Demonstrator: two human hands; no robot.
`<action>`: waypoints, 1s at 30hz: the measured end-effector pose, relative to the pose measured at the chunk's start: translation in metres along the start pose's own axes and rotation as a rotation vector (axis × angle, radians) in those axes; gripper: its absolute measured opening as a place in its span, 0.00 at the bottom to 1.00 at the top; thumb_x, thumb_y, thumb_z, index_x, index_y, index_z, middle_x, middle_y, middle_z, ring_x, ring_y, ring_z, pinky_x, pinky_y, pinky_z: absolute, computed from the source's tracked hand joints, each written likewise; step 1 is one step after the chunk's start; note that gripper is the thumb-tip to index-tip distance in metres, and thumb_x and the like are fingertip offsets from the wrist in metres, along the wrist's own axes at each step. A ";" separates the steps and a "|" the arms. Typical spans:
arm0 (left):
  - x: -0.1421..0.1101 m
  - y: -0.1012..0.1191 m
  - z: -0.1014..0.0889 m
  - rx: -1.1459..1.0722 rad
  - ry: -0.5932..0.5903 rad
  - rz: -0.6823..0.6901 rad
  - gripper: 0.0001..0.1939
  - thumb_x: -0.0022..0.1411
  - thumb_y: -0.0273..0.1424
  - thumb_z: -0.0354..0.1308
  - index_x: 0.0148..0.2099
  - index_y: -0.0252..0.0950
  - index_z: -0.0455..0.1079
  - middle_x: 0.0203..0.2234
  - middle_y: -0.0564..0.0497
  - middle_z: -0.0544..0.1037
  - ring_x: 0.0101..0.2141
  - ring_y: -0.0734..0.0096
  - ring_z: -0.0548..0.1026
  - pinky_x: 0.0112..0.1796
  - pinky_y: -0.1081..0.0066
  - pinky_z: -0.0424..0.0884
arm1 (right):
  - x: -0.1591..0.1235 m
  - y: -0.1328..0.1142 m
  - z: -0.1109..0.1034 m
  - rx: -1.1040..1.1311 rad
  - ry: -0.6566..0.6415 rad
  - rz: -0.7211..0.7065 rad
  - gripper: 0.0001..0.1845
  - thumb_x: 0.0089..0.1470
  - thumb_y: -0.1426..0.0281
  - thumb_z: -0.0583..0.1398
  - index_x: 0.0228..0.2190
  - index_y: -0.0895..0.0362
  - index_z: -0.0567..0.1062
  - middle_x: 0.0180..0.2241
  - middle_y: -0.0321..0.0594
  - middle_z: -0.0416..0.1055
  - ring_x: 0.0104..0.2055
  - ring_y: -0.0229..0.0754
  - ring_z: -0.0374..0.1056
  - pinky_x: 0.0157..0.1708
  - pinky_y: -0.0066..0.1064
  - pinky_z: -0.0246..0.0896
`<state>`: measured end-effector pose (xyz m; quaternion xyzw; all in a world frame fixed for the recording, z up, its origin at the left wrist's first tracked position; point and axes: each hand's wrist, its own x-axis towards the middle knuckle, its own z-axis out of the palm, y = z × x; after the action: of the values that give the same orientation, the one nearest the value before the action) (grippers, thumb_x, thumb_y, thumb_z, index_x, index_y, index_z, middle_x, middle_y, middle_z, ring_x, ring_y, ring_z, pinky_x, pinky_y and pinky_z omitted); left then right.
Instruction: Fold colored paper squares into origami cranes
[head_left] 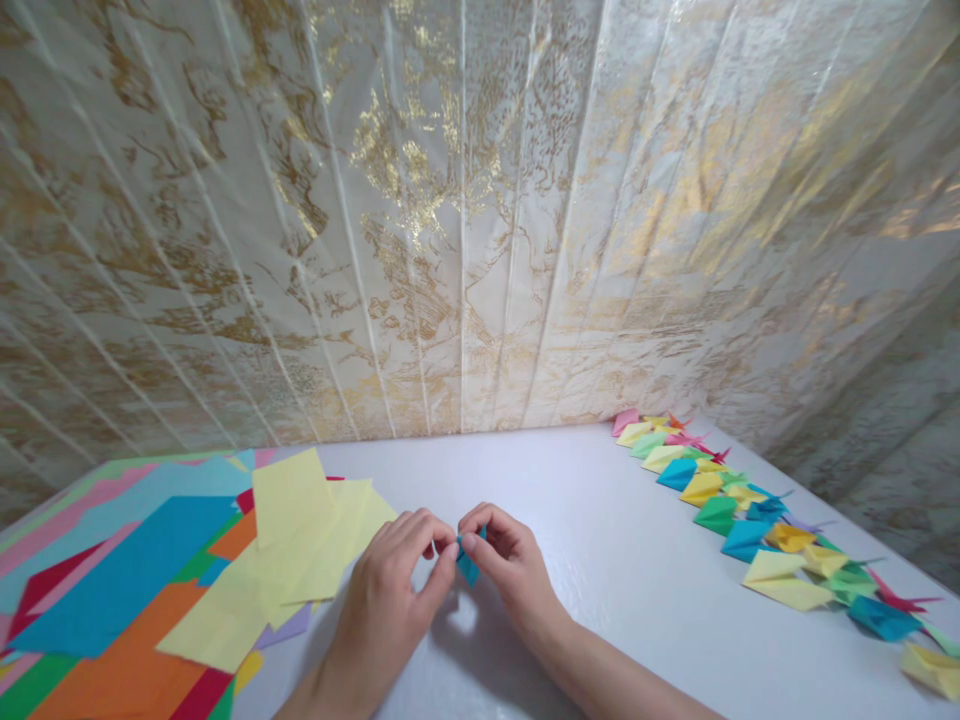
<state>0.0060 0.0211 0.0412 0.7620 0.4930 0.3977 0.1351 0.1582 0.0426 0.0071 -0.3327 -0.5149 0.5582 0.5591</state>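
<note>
My left hand (390, 595) and my right hand (508, 565) meet above the white table (600, 560), near its front middle. Both pinch a small folded blue paper piece (468, 566), of which only a little tip shows below the fingers. The fingers of both hands are curled tight around it. Just left of my left hand lie loose yellow sheets (300, 560) on top of a pile of coloured paper.
A spread of coloured paper sheets (112, 590), blue, orange, red, green and pink, covers the table's left side. A row of several folded paper figures (757, 530) in many colours runs along the right edge. A white-and-gold patterned wall (465, 220) stands behind the table.
</note>
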 end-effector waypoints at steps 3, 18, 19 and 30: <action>-0.003 -0.001 0.001 0.102 0.017 0.070 0.09 0.68 0.28 0.52 0.32 0.40 0.64 0.27 0.54 0.72 0.31 0.66 0.71 0.35 0.68 0.62 | 0.000 -0.001 0.000 0.002 -0.010 -0.010 0.17 0.50 0.56 0.68 0.24 0.56 0.73 0.24 0.35 0.66 0.28 0.38 0.57 0.29 0.30 0.54; -0.002 0.003 -0.001 0.165 0.104 0.067 0.10 0.65 0.29 0.53 0.29 0.41 0.66 0.24 0.53 0.73 0.28 0.64 0.71 0.34 0.68 0.61 | -0.001 -0.003 0.001 -0.004 -0.009 0.014 0.18 0.49 0.55 0.68 0.25 0.55 0.73 0.24 0.35 0.66 0.27 0.38 0.57 0.29 0.31 0.53; -0.002 0.003 0.000 0.108 0.090 0.013 0.10 0.64 0.30 0.53 0.29 0.41 0.66 0.24 0.54 0.73 0.28 0.64 0.71 0.34 0.68 0.61 | -0.001 -0.003 0.001 -0.030 -0.002 0.004 0.16 0.50 0.57 0.68 0.25 0.55 0.73 0.24 0.35 0.66 0.27 0.39 0.57 0.29 0.31 0.53; -0.003 0.011 0.011 -0.535 -0.105 -0.459 0.15 0.56 0.41 0.61 0.23 0.40 0.65 0.19 0.56 0.66 0.26 0.67 0.65 0.30 0.72 0.61 | 0.000 -0.007 -0.001 -0.015 0.003 0.054 0.11 0.50 0.62 0.65 0.25 0.55 0.71 0.24 0.33 0.63 0.28 0.38 0.57 0.30 0.30 0.55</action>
<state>0.0208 0.0158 0.0389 0.5885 0.5219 0.4323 0.4409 0.1609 0.0418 0.0133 -0.3514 -0.5091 0.5688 0.5420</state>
